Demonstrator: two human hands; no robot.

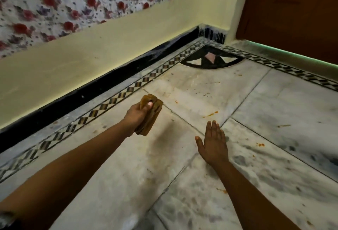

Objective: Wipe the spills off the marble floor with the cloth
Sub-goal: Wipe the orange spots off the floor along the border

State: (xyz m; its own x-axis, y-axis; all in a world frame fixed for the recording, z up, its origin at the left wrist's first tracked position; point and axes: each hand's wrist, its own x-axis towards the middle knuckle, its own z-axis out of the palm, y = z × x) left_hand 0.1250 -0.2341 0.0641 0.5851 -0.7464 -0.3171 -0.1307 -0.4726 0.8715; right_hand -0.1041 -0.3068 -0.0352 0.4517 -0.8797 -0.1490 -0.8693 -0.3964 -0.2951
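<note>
Folded brown cloth (150, 114), ribbed and layered, gripped in the left hand (136, 118); thumb across its top, the remaining fingers hidden behind the fabric. Whether the cloth touches the marble floor (201, 87) or hangs just above it cannot be told. Right hand (213, 143) spread flat, fingers together, holding nothing, its palm side unseen. Orange spills (210, 114) lie as a streak just beyond the right fingertips, with smaller, blurred specks farther off. A chequered inlay border (102, 106) runs beside the black skirting (109, 81); both forearms are cut off by the lower edge
</note>
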